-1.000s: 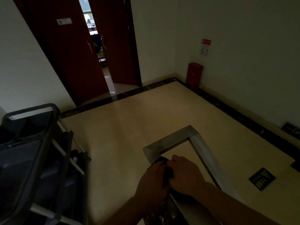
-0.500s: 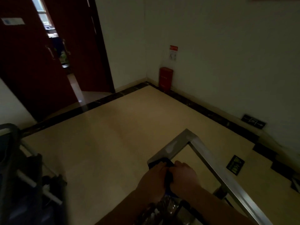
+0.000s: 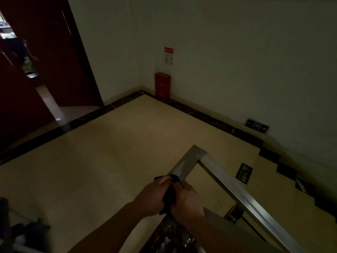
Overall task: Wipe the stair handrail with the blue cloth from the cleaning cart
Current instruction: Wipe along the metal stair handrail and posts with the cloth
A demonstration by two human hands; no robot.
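Both hands closed tight round the blue cloth (image 3: 170, 197), side by side on the short leg of the steel handrail (image 3: 184, 166). Left hand (image 3: 155, 195) fingers curl over the cloth from the left, knuckles up; right hand (image 3: 187, 198) fingers wrap it from the right, thumb side against the left hand. Cloth is bunched betw. the two palms: a dark fold shows in the gap betw. them, a small tuft pokes out past the fingertips toward the rail's corner, and a bit hangs below the wrists. Cloth sits on the rail, well short of the corner bend.

Past the corner, the rail's long leg runs down to the right over the stairs. Beyond the rail: beige floor w/ dark border, red box (image 3: 162, 87) against the far wall, exit sign (image 3: 257, 126) low on the wall to the rail's right. Dark red door (image 3: 60, 52) far left of the rail. Cleaning cart (image 3: 21, 232) only partly seen, left of the forearms, too dark for detail.
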